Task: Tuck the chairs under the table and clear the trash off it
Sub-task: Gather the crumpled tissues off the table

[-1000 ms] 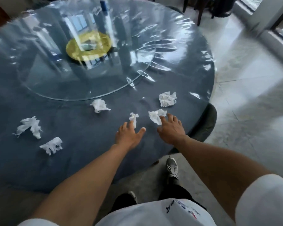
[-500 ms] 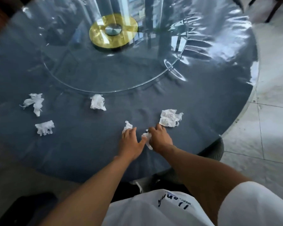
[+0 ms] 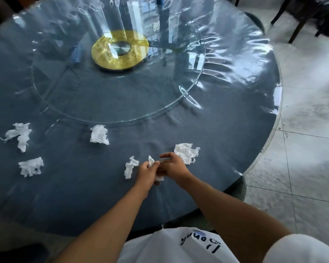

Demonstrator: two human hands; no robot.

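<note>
item: round tabletop point(image 3: 226, 133), dark blue under a clear cover, with a glass turntable point(image 3: 122, 88) on a gold hub point(image 3: 120, 50).

item: our left hand point(image 3: 147, 170), fingers curled, pinching a small white tissue point(image 3: 151, 162) that sticks up between thumb and fingers; more of it shows below the palm. we judge it is held there as a collecting hand, so the scraps gather in one fist.

item: our right hand point(image 3: 172, 165), touching the left, fingers loosely half open and bent; whether it grips a share of that tissue we cannot tell. it looks to be passing the scrap across.

item: loose tissues on the tabletop, five. a large wad point(image 3: 186, 151) just beyond the right hand, no clear long axis. a thin strip point(image 3: 130, 168) just left of the left hand, long axis running toward and away from us. a wad point(image 3: 99, 134) at the turntable's rim. a long twist point(image 3: 20, 135) and a low wad point(image 3: 30, 166) far left, well apart from the hands.

item: chair point(image 3: 237, 188) beneath the near right edge, seemingly tucked in.

status: clearing barely begun, we judge; one scrap lifted, five left.
</note>
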